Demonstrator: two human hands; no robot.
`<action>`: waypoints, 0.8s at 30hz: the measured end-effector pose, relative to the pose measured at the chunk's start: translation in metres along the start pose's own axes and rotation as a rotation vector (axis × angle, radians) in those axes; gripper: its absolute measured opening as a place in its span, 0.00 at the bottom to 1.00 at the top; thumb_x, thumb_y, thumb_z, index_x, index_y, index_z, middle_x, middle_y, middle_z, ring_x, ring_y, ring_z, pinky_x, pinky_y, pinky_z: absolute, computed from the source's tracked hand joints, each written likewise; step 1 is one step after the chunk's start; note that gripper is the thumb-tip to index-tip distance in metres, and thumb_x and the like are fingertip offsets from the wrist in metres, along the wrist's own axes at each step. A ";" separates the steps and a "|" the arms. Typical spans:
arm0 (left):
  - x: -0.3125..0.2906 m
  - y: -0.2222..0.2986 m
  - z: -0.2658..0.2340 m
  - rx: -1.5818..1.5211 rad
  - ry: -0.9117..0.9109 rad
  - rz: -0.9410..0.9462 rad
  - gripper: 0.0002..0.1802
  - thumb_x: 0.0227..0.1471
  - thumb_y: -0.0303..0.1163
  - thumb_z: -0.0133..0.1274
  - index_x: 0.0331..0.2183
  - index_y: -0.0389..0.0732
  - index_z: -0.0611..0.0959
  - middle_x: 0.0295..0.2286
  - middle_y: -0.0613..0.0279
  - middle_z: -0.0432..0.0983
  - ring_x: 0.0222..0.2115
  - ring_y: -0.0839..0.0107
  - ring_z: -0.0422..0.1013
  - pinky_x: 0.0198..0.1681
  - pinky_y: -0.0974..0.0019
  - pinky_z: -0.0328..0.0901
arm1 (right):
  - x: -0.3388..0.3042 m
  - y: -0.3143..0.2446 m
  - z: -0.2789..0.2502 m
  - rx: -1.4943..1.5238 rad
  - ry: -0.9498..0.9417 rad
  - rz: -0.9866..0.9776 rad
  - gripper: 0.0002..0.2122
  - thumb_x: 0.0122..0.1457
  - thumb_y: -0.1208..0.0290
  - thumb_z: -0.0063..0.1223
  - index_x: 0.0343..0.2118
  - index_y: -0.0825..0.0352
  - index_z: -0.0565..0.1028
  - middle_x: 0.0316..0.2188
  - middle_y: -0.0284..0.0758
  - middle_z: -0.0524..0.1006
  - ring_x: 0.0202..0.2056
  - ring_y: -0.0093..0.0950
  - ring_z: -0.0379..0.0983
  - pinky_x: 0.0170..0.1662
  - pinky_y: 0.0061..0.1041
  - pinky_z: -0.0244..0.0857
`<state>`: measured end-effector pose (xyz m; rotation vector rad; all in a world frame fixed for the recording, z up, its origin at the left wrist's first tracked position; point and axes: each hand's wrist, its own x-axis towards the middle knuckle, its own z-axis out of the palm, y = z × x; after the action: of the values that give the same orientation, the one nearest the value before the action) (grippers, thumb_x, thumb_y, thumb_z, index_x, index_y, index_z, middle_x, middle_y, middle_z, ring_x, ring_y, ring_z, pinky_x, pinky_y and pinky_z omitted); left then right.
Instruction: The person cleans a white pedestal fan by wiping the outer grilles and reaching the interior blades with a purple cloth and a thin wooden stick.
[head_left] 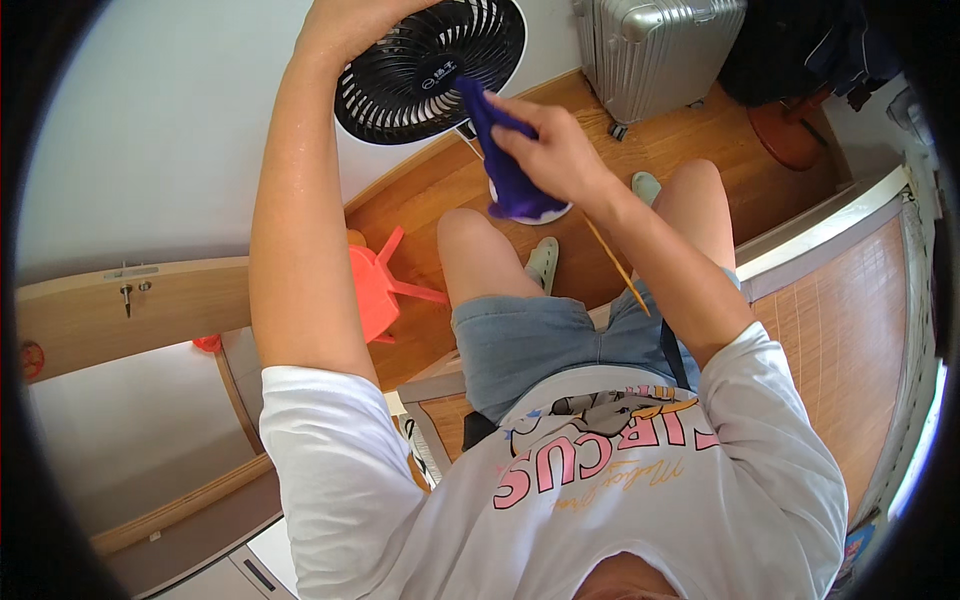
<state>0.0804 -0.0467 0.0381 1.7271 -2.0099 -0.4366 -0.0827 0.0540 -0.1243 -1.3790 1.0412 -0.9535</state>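
A black fan (395, 105) with a white outer rim stands in front of me, its round grille facing me. My left hand (362, 25) reaches to the fan's upper left side and overlaps its edge; its fingers are mostly cut off by the top of the picture. In my right hand (560, 150) a purple cloth (520, 190) is gripped. One end of the cloth touches or nearly touches the grille near its centre, and the rest hangs down over the fan's white base (548, 216). A thin yellow stick (615, 260) shows below my right hand; whether I hold it is hidden.
To the left stands a red plastic stool (375, 290) beside a wooden ledge (130, 295) with a lock. A silver suitcase (655, 60) is at the far wall, with a round brown base (785, 135) right of it. A bed edge (840, 340) runs along my right.
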 end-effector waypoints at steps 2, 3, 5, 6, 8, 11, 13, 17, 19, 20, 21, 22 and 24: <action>-0.011 0.014 -0.004 -0.054 -0.024 -0.029 0.52 0.37 0.52 0.68 0.53 0.22 0.68 0.46 0.36 0.72 0.45 0.55 0.72 0.49 0.64 0.66 | -0.016 -0.006 0.005 -0.115 0.059 -0.234 0.21 0.53 0.69 0.53 0.53 0.61 0.72 0.33 0.52 0.77 0.37 0.45 0.76 0.44 0.34 0.68; -0.013 0.017 -0.004 -0.106 -0.051 -0.060 0.52 0.37 0.53 0.67 0.53 0.22 0.68 0.46 0.36 0.72 0.46 0.55 0.72 0.50 0.63 0.66 | -0.011 -0.003 0.005 -0.120 0.110 -0.287 0.21 0.54 0.69 0.53 0.53 0.60 0.72 0.33 0.51 0.77 0.37 0.46 0.76 0.43 0.35 0.68; -0.002 0.005 -0.004 -0.041 -0.017 -0.006 0.53 0.37 0.53 0.67 0.53 0.22 0.68 0.46 0.36 0.72 0.46 0.55 0.72 0.50 0.63 0.66 | -0.003 -0.006 0.006 -0.120 0.154 -0.346 0.21 0.54 0.69 0.53 0.53 0.60 0.72 0.33 0.51 0.77 0.36 0.47 0.75 0.43 0.36 0.68; 0.003 -0.005 -0.003 0.022 0.009 0.047 0.53 0.36 0.53 0.67 0.53 0.22 0.68 0.46 0.36 0.72 0.46 0.55 0.71 0.50 0.63 0.66 | 0.002 -0.012 0.004 -0.137 0.170 -0.320 0.21 0.55 0.69 0.52 0.53 0.60 0.72 0.32 0.51 0.77 0.36 0.48 0.75 0.43 0.37 0.68; 0.004 -0.003 0.002 0.018 0.010 0.048 0.53 0.37 0.54 0.67 0.52 0.22 0.68 0.45 0.36 0.72 0.46 0.55 0.71 0.50 0.63 0.65 | 0.006 -0.016 0.002 -0.158 0.192 -0.295 0.20 0.55 0.69 0.52 0.53 0.59 0.72 0.32 0.51 0.77 0.35 0.48 0.75 0.42 0.38 0.68; 0.006 -0.008 0.004 0.010 0.012 0.051 0.53 0.36 0.55 0.67 0.52 0.21 0.68 0.45 0.35 0.72 0.46 0.55 0.71 0.50 0.63 0.65 | 0.008 -0.015 0.009 -0.248 0.208 -0.319 0.20 0.56 0.68 0.51 0.54 0.59 0.71 0.29 0.50 0.77 0.32 0.48 0.74 0.40 0.41 0.68; 0.006 -0.006 0.004 0.004 0.010 0.057 0.54 0.36 0.56 0.67 0.52 0.21 0.68 0.45 0.35 0.73 0.46 0.55 0.72 0.50 0.64 0.65 | 0.007 -0.015 0.014 -0.342 0.254 -0.309 0.21 0.56 0.68 0.51 0.54 0.60 0.70 0.26 0.50 0.77 0.30 0.49 0.74 0.37 0.42 0.68; 0.007 0.000 0.006 0.082 0.043 0.015 0.56 0.34 0.58 0.66 0.51 0.21 0.69 0.45 0.34 0.72 0.46 0.53 0.72 0.50 0.63 0.65 | 0.004 -0.019 0.036 -0.351 0.334 -0.271 0.23 0.56 0.69 0.53 0.57 0.59 0.68 0.29 0.52 0.76 0.30 0.49 0.74 0.36 0.38 0.69; 0.008 -0.001 0.006 0.075 0.050 0.007 0.56 0.33 0.59 0.66 0.52 0.21 0.69 0.45 0.34 0.72 0.46 0.53 0.72 0.50 0.63 0.65 | -0.001 -0.016 0.043 -0.362 0.254 -0.332 0.23 0.56 0.69 0.53 0.56 0.60 0.68 0.28 0.52 0.76 0.30 0.49 0.74 0.35 0.39 0.69; 0.008 -0.001 0.006 0.086 0.058 0.006 0.56 0.34 0.59 0.66 0.52 0.21 0.69 0.45 0.33 0.72 0.46 0.52 0.72 0.50 0.62 0.65 | -0.004 -0.014 0.048 -0.374 0.174 -0.392 0.23 0.56 0.70 0.53 0.56 0.60 0.68 0.28 0.52 0.76 0.29 0.49 0.74 0.35 0.40 0.69; 0.008 0.000 0.006 0.097 0.066 0.005 0.56 0.34 0.59 0.65 0.52 0.21 0.68 0.45 0.33 0.72 0.46 0.52 0.72 0.50 0.62 0.65 | -0.009 -0.010 0.053 -0.469 0.143 -0.417 0.22 0.56 0.70 0.53 0.56 0.60 0.69 0.26 0.52 0.76 0.28 0.49 0.73 0.34 0.40 0.69; 0.009 0.002 0.006 0.097 0.067 0.008 0.56 0.34 0.59 0.65 0.52 0.21 0.68 0.45 0.33 0.72 0.46 0.52 0.72 0.50 0.62 0.65 | -0.009 -0.009 0.052 -0.470 0.146 -0.418 0.22 0.56 0.70 0.53 0.56 0.60 0.69 0.26 0.52 0.76 0.28 0.49 0.73 0.34 0.40 0.69; 0.011 0.008 0.006 0.104 -0.017 -0.004 0.57 0.34 0.60 0.65 0.52 0.20 0.68 0.46 0.32 0.71 0.47 0.51 0.71 0.51 0.62 0.65 | -0.009 -0.007 0.047 -0.364 0.196 -0.429 0.22 0.56 0.71 0.52 0.56 0.59 0.69 0.25 0.51 0.76 0.27 0.48 0.73 0.32 0.40 0.68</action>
<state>0.0693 -0.0561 0.0387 1.7949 -2.0739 -0.3550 -0.0402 0.0758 -0.1204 -1.8895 1.1260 -1.2752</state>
